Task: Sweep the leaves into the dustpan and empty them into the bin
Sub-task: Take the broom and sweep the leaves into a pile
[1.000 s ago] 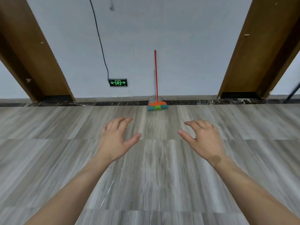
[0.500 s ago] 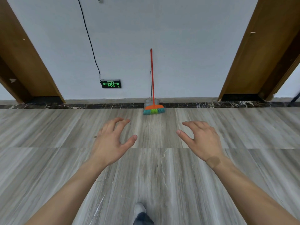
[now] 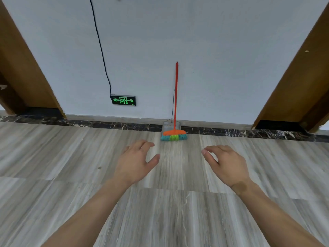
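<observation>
Two empty hands held out toward a broom against the wall

Both hands reach forward over a grey wood-grain floor (image 3: 53,175), palms down. Left hand (image 3: 135,162) is loosely spread, fingers curved and thumb out to the side, holding nothing. Right hand (image 3: 227,164) is the same: fingers relaxed and slightly curled, thumb apart, holding nothing. Neither hand touches anything, and the two hands are well apart from each other.

Beyond the hands, between them and slightly farther away, a broom (image 3: 175,104) stands upright against a pale wall (image 3: 213,50). Its handle is red-orange, its head is orange with blue and green bristles resting on the floor. Just behind the broom head sits a grey dustpan (image 3: 168,126) with a thin dark handle rising beside the broom handle, also against the wall.

Left of the broom, low on the wall, a green lit exit sign (image 3: 123,100) shows arrows and a running figure. A black cable (image 3: 101,50) runs down the wall to it. Well to the left and right of the broom stand brown wooden door frames (image 3: 292,77). A dark marble strip (image 3: 106,124) runs along the wall's base.
</observation>
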Available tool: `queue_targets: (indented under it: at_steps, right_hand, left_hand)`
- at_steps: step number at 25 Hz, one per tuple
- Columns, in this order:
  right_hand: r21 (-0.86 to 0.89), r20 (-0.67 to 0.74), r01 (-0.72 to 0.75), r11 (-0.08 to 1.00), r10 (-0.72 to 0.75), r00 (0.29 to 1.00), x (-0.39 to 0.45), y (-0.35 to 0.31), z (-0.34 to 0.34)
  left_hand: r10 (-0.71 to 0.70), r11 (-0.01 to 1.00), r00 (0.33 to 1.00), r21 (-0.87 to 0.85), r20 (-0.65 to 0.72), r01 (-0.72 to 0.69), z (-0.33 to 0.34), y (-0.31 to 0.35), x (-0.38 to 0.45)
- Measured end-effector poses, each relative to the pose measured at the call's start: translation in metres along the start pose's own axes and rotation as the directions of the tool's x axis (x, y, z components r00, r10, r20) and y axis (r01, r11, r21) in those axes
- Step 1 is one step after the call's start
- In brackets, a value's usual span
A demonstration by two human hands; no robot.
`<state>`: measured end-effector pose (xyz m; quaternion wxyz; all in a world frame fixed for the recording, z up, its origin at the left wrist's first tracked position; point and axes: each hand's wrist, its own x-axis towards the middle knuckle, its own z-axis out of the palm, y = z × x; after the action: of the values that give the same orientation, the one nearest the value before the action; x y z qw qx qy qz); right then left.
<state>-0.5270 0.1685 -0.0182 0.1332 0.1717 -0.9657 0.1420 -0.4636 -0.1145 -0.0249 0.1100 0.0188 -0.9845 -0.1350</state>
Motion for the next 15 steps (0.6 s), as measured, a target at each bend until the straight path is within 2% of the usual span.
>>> queue_targets:
  at_steps: [6,13,15]
  right_hand:
    - [0.003,0.047,0.023,1.000,-0.023,0.999,0.110,0.007,0.045]
    - [0.071,0.093,0.028,0.997,-0.035,0.995,0.273,0.057,0.110]
    - [0.076,0.061,0.049,0.996,-0.053,0.997,0.319,0.073,0.126]
  left_hand:
    - [0.017,1.000,0.999,-0.003,0.027,-0.017,0.033,-0.023,0.113]
    - [0.011,1.000,0.997,0.002,0.074,-0.011,0.082,-0.037,0.277]
    - [0.008,1.000,0.998,0.009,0.059,-0.008,0.090,-0.039,0.325]
